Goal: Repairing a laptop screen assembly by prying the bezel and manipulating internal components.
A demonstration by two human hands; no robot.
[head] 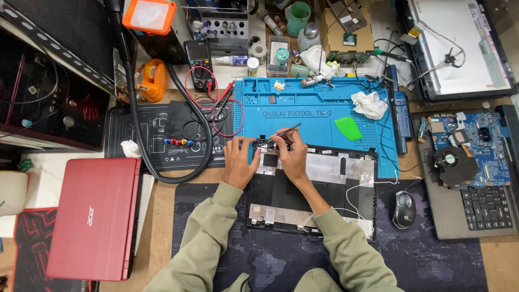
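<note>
A black laptop lid shell (pixel 281 203) with silver foil inside lies in front of me on a dark desk mat. My left hand (pixel 239 162) presses on its top-left corner near the hinge. My right hand (pixel 292 154) grips a thin dark screwdriver (pixel 282 133), its tip down at the shell's top edge between my two hands. Thin white wires (pixel 354 203) run along the shell's right side.
A blue silicone work mat (pixel 313 108) lies behind the shell with a green pry pick (pixel 347 128). A closed red laptop (pixel 94 216) sits left, a mouse (pixel 404 209) right, an opened laptop base with a fan (pixel 465 167) far right, a multimeter (pixel 198 62) behind.
</note>
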